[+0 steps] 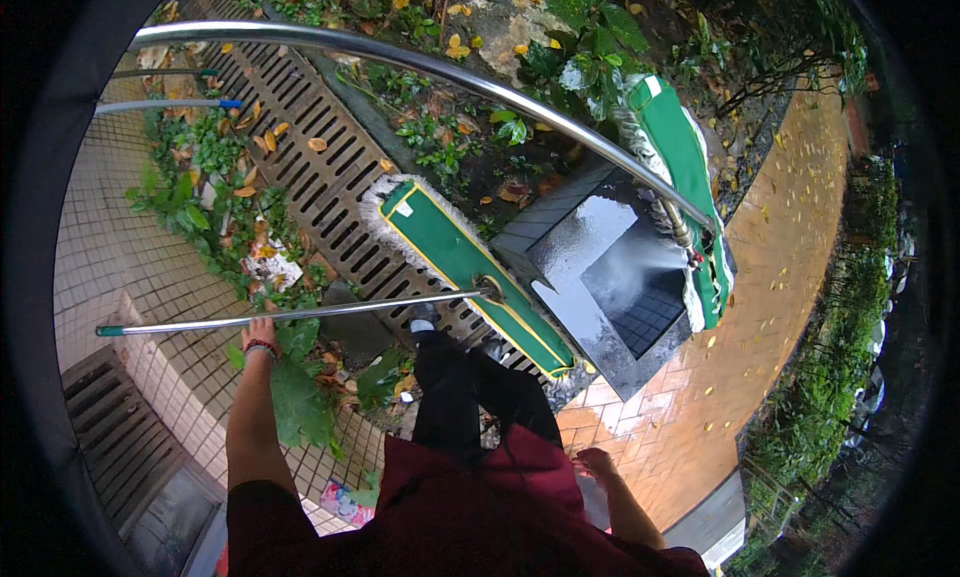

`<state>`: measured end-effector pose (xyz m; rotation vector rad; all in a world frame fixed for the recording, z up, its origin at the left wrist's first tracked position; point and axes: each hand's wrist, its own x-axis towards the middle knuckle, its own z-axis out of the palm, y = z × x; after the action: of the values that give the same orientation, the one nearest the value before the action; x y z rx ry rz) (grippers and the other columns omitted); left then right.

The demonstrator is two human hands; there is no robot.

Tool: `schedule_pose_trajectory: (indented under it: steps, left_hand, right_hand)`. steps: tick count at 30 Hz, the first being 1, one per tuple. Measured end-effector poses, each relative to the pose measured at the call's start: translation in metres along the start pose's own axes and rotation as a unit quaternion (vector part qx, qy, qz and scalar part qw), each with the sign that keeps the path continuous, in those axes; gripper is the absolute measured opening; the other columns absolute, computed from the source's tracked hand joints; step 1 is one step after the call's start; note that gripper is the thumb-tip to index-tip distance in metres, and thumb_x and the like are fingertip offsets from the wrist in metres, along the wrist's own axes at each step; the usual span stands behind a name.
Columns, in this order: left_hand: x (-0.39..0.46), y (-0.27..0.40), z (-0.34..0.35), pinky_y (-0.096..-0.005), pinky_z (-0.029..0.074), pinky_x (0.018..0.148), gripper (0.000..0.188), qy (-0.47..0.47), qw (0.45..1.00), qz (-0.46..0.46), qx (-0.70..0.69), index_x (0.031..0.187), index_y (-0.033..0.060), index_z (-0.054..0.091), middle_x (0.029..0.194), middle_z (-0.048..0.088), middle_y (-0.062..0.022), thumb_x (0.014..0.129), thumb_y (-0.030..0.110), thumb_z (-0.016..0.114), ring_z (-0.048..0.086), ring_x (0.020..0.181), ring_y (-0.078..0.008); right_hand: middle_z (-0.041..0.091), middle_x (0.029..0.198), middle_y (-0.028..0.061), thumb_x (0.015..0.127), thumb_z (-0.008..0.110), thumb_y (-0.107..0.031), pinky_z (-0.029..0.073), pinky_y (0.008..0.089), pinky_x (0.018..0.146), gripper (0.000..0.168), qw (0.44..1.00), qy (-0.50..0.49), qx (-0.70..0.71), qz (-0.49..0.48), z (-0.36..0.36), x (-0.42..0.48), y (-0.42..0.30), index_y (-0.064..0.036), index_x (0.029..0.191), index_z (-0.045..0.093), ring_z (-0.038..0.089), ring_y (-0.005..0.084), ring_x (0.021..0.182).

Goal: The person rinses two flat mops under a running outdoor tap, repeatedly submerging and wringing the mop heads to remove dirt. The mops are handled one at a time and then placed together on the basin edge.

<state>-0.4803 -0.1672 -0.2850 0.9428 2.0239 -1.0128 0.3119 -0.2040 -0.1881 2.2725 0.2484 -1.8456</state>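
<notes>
My left hand [259,335], with a beaded bracelet at its wrist, is at the metal handle [300,315] of a green flat dust mop [457,254]; whether its fingers close round the handle is not clear. The mop with white fringe lies across the drain grating and reaches a dark stone basin [577,277]. Lower right, my right hand [594,463] hangs beside my red garment, fingers loosely bent, holding nothing visible. Water sprays from a tap [686,251] into the basin. A second green mop head [686,179] leans at the basin's far side, with a long metal pole [480,86] running over it.
A slotted drain grating [330,164] runs under my feet. Planting with wet leaves [442,134] borders it. Left is a tiled wall [105,202], with two more pole ends [217,104] near its top. Wet orange paving [780,224] with fallen leaves lies to the right.
</notes>
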Motion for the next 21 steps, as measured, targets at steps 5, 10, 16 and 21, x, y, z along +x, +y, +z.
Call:
schedule_pose_trajectory:
  steps: [5,10,16,21]
  left_hand:
    - [0.012,0.016,0.029,-0.0476,0.023,0.107,0.068,0.04,0.999,0.004,-0.026,0.134,0.0133,0.034,0.141,0.033,-0.006,0.073,0.015,0.065,0.026,0.133,-0.0252]
    - [0.053,0.057,0.037,-0.0447,0.023,0.107,0.071,0.107,0.988,0.092,-0.064,0.136,0.0098,0.031,0.142,0.031,-0.0086,0.075,0.017,0.068,0.026,0.132,-0.0262]
    - [0.093,0.12,0.041,-0.0488,0.024,0.106,0.04,-0.013,0.998,0.044,0.031,0.119,0.0124,0.053,0.123,0.053,-0.0092,0.079,0.014,0.061,0.043,0.122,-0.0256]
    - [0.059,0.133,0.007,-0.0425,0.047,0.084,0.025,-0.083,0.989,0.094,0.075,0.1,0.0102,0.065,0.104,0.064,-0.0104,0.076,0.019,0.062,0.06,0.099,-0.0252]
  right_hand:
    - [0.067,0.09,0.0071,0.085,0.055,-0.016,0.049,0.0317,0.068,0.016,1.0,0.009,0.029,-0.009,0.005,0.006,0.003,-0.007,0.098,0.058,0.064,0.0173,0.082]
    - [0.067,0.089,0.0065,0.085,0.055,-0.015,0.05,0.0301,0.066,0.018,0.998,-0.003,0.068,-0.006,0.012,0.025,0.022,-0.007,0.1,0.06,0.064,0.0158,0.079]
    - [0.066,0.092,0.0065,0.084,0.057,-0.018,0.051,0.0319,0.066,0.019,0.995,0.021,0.081,0.048,0.001,0.055,0.065,-0.01,0.1,0.06,0.064,0.0173,0.08]
    - [0.066,0.095,0.0081,0.086,0.055,-0.015,0.051,0.0321,0.068,0.019,0.997,0.033,0.051,0.051,-0.001,0.059,0.076,-0.009,0.104,0.059,0.064,0.0176,0.083]
